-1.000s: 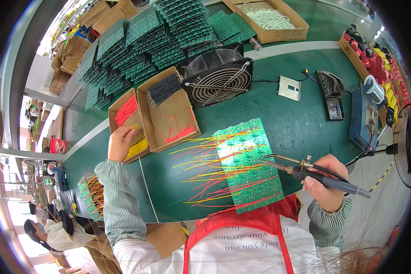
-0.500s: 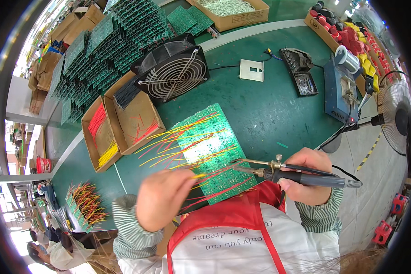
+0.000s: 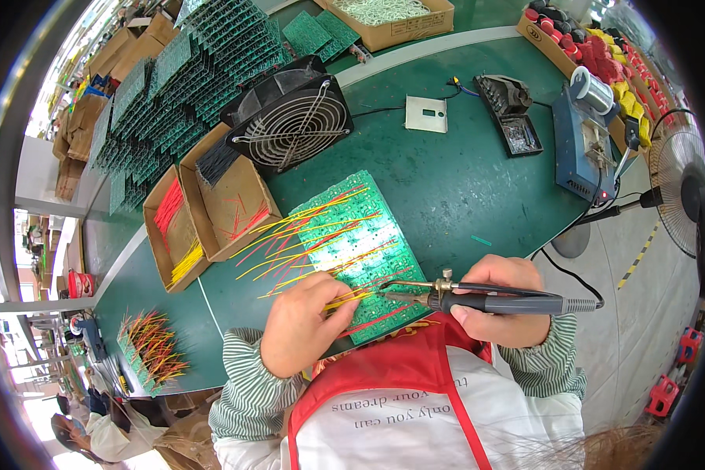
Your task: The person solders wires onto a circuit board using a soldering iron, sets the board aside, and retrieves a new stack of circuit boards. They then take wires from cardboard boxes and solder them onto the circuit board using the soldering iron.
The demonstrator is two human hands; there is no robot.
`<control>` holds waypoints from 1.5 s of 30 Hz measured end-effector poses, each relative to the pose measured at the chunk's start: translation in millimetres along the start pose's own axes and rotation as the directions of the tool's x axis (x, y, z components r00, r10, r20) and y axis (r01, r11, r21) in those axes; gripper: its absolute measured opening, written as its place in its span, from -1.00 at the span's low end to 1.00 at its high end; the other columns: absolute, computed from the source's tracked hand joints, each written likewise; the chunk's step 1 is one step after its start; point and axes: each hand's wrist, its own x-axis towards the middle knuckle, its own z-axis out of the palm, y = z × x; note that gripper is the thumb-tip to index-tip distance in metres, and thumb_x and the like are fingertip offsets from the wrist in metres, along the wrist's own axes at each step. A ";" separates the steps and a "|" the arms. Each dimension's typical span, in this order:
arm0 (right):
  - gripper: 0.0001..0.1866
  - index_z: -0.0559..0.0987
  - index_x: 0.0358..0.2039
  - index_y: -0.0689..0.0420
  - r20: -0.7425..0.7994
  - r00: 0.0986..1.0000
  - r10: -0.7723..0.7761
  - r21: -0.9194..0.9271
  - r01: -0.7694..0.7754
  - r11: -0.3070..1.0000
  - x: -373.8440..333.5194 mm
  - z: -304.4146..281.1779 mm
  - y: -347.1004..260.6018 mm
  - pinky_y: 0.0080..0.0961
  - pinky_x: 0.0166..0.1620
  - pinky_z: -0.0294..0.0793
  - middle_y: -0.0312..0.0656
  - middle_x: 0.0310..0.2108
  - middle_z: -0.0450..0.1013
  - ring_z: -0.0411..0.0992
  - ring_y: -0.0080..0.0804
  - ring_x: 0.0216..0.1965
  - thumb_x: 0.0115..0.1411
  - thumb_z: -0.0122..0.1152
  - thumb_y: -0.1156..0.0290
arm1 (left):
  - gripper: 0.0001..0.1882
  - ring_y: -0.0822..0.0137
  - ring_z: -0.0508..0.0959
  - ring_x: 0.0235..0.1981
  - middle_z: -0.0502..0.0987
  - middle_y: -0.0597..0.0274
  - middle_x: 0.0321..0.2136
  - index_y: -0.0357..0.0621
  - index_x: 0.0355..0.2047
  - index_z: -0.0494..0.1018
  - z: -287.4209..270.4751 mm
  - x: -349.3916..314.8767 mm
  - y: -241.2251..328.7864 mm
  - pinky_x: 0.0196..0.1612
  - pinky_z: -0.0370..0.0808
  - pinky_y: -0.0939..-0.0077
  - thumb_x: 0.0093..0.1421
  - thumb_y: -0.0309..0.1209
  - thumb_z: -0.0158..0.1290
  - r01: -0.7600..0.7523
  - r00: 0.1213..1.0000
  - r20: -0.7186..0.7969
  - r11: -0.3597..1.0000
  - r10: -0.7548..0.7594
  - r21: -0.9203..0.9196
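A green circuit board (image 3: 392, 247) lies on the bench in front of me, with rows of red and yellow wires running across it and out past its left side. My left hand (image 3: 304, 323) pinches a yellow wire (image 3: 358, 296) over the board's lower part. Wrapped in my right hand (image 3: 509, 301) is a soldering iron (image 3: 509, 305) with a metal feed tube fixed along its top. The iron's tip and the tube's end meet close to the end of the yellow wire; whether they touch it I cannot tell.
Left of the board stand cardboard trays (image 3: 270, 223) of red, yellow and black wires. Behind them are a black fan (image 3: 290, 117) and stacked circuit boards (image 3: 204, 70). A blue solder feeder (image 3: 576, 153) with a solder spool (image 3: 593, 90) stands at right. A wired board (image 3: 150, 352) lies at lower left.
My left hand has moved right and slightly up, bringing the yellow wire to the iron's tip. The soldering iron and my right hand have shifted a little left.
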 end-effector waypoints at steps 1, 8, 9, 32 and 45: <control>-0.81 0.46 -0.51 0.19 0.001 1.000 0.001 -0.001 -0.001 1.000 0.3 0.6 0.6 -0.61 -0.59 0.36 -0.29 -0.69 0.44 0.43 -0.55 -0.69 -0.09 0.33 0.47 | -0.88 0.20 0.48 -0.53 0.45 0.12 -0.55 -0.29 -0.48 0.47 -0.3 -0.1 -1.5 -0.45 0.39 0.43 0.00 -0.51 0.18 0.002 1.000 0.009 1.000 -0.002 -0.016; -0.81 0.46 -0.51 0.20 0.015 1.000 -0.011 0.004 0.011 1.000 4.8 1.7 2.0 -0.62 -0.59 0.35 -0.28 -0.67 0.45 0.43 -0.55 -0.68 -0.10 0.33 0.49 | -0.89 0.23 0.46 -0.56 0.44 0.14 -0.56 -0.28 -0.49 0.48 0.7 1.3 -6.5 -0.48 0.38 0.44 -0.01 -0.51 0.18 -0.057 0.998 0.000 0.998 0.057 -0.012; -0.81 0.46 -0.51 0.20 0.010 1.000 -0.017 0.009 0.017 1.000 5.5 1.6 1.4 -0.62 -0.59 0.35 -0.27 -0.66 0.45 0.43 -0.55 -0.68 -0.11 0.32 0.50 | -0.89 0.23 0.46 -0.56 0.44 0.14 -0.56 -0.28 -0.49 0.48 0.3 1.3 -6.6 -0.48 0.38 0.44 -0.01 -0.51 0.18 -0.056 0.998 -0.001 0.998 0.056 -0.014; -0.82 0.46 -0.52 0.19 -0.027 0.999 -0.017 0.007 0.017 1.000 -3.6 -0.8 1.6 -0.62 -0.59 0.34 -0.28 -0.68 0.44 0.41 -0.54 -0.69 -0.10 0.32 0.49 | -0.87 0.13 0.51 -0.49 0.47 0.12 -0.51 -0.23 -0.48 0.49 3.7 1.3 1.9 -0.44 0.44 0.37 -0.03 -0.49 0.21 -0.071 0.996 -0.042 0.988 0.077 0.136; -0.81 0.46 -0.52 0.18 0.020 1.000 -0.002 -0.041 0.003 0.999 3.8 0.7 0.2 -0.61 -0.61 0.31 -0.30 -0.71 0.42 0.40 -0.54 -0.71 -0.11 0.32 0.49 | -0.86 0.16 0.50 -0.53 0.43 0.15 -0.52 -0.23 -0.48 0.47 1.3 5.4 -1.3 -0.46 0.42 0.34 0.03 -0.42 0.16 -0.042 0.999 0.030 0.997 0.041 0.060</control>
